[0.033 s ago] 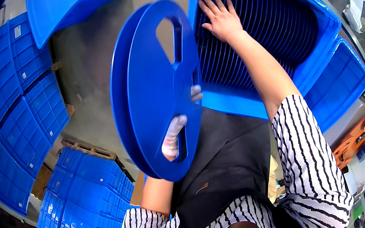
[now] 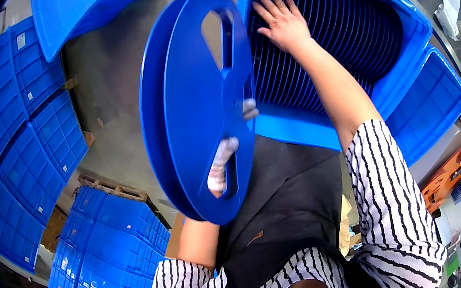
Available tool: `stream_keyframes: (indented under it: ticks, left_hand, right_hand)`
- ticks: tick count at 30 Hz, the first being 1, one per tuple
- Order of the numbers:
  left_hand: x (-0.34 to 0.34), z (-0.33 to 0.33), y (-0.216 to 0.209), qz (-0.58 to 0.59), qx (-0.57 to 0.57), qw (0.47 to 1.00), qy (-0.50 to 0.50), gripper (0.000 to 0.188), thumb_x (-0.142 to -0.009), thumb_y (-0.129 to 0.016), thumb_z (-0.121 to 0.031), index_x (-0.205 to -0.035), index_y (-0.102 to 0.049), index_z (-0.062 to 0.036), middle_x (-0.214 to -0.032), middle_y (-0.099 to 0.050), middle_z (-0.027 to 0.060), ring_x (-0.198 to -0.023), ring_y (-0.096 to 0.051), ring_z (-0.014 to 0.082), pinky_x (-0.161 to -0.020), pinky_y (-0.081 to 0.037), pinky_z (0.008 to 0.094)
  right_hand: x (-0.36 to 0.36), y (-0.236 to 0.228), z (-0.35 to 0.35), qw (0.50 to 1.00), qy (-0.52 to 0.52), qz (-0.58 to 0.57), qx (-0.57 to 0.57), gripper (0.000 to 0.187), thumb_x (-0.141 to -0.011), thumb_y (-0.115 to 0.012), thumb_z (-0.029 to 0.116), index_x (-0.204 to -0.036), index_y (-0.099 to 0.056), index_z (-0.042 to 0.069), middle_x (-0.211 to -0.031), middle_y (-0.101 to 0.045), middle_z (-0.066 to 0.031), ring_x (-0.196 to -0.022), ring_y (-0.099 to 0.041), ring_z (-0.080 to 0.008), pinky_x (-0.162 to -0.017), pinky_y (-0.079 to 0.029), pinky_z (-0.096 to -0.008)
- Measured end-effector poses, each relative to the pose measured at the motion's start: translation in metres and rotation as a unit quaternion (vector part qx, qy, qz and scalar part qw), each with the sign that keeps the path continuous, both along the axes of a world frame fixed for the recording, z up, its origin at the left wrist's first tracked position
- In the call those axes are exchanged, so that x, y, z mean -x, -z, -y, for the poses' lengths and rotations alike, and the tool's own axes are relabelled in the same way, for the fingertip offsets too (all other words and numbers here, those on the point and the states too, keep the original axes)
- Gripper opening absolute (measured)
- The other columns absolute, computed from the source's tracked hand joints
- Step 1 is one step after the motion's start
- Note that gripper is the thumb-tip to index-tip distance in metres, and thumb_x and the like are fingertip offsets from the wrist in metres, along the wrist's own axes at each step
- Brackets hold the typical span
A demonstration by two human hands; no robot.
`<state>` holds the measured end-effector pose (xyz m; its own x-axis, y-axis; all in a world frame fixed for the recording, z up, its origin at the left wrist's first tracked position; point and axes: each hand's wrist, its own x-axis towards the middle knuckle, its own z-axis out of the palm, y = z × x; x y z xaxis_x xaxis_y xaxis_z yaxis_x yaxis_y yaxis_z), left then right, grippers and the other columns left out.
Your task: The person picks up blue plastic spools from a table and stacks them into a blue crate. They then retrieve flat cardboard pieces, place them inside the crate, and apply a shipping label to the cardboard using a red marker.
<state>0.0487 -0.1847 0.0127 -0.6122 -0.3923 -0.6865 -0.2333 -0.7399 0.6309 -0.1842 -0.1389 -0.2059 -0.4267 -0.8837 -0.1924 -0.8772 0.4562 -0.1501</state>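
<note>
Gripping blue reel (image 2: 197, 107) with left hand (image 2: 223, 163) hooked through it, spreading right hand (image 2: 286, 26) over discs (image 2: 344, 26) right of reel, white labels (image 2: 21, 40) left of reel, illegible.

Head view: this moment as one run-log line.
left hand: gripping blue reel through cutout | right hand: fingers spread over disc row, contact unclear | disc row: inside blue bin

Blue reel (image 2: 196, 101), dark blue discs (image 2: 344, 23), bright blue tub (image 2: 294, 128), black-and-white striped sleeves (image 2: 388, 185), black apron (image 2: 287, 195)
</note>
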Motion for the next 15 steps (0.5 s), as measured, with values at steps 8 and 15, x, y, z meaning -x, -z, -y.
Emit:
stream_keyframes:
  ticks: [8, 15]
  left_hand:
    - [0.071, 0.032, 0.050, -0.051, 0.081, 0.992, 0.080, 0.060, -0.081, -0.069, -0.039, -0.125, -0.053, -0.0029, -0.122, -0.057, 0.0120, -0.109, -0.057, 0.0220, -0.100, -0.041, 0.0359]
    - [0.068, 0.047, 0.117, 0.025, 0.031, 0.995, 0.097, 0.058, -0.082, -0.068, -0.037, -0.129, -0.051, -0.0076, -0.114, -0.060, 0.0092, -0.097, -0.059, 0.0191, -0.089, -0.047, 0.0351]
  right_hand:
    - [0.009, 0.006, -0.039, 0.999, -0.006, -0.013, -0.035, 0.054, -0.092, -0.050, 0.046, -0.141, -0.036, 0.029, -0.156, -0.018, 0.0033, -0.144, -0.015, -0.0162, -0.118, -0.018, -0.0375]
    - [0.010, 0.011, -0.042, 1.000, 0.014, 0.001, -0.017, 0.054, -0.092, -0.051, 0.044, -0.142, -0.035, 0.030, -0.156, -0.015, 0.0045, -0.144, -0.012, -0.0157, -0.118, -0.014, -0.0365]
